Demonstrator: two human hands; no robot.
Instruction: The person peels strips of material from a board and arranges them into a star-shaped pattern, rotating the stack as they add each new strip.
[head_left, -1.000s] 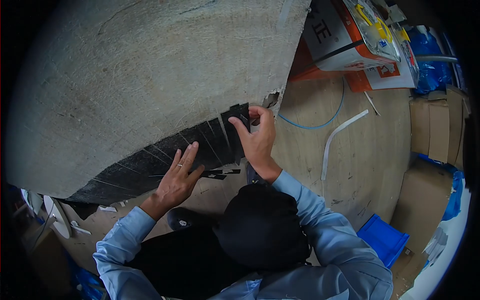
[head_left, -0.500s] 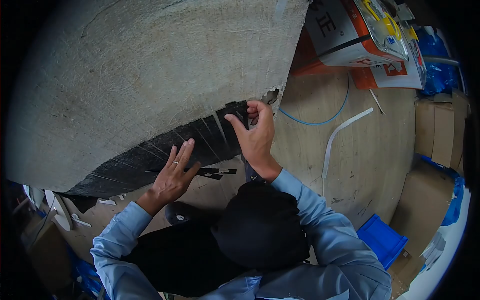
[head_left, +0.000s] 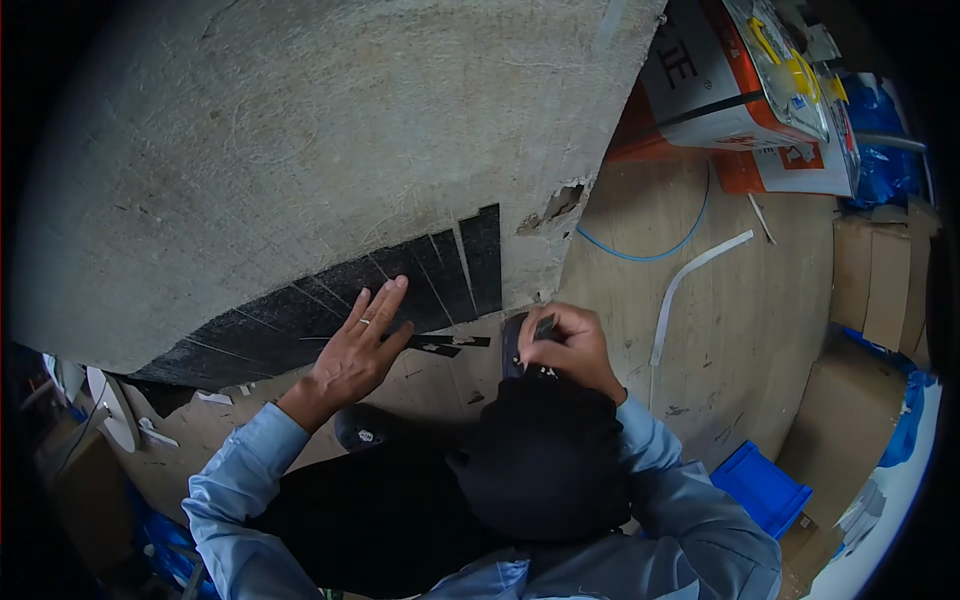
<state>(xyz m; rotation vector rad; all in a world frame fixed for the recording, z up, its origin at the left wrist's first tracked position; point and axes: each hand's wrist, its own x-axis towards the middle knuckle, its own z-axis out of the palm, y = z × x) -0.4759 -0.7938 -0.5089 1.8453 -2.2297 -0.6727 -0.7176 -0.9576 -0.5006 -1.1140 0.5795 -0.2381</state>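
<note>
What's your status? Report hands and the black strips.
Left hand flat on black strips along the panel edge. Right hand low, gripping a dark piece. Nothing between hands and panel.

A large slab (head_left: 300,150) is set at eleven o'clock, with strips (head_left: 400,285) laid along its lower edge. Boxes (head_left: 740,90) are stacked at one o'clock, beyond a cable (head_left: 650,255). A crate (head_left: 765,490) is placed at four o'clock.

L hand (head_left: 355,350) flat, fingers spread — R hand (head_left: 570,345) curled, low grip
</note>
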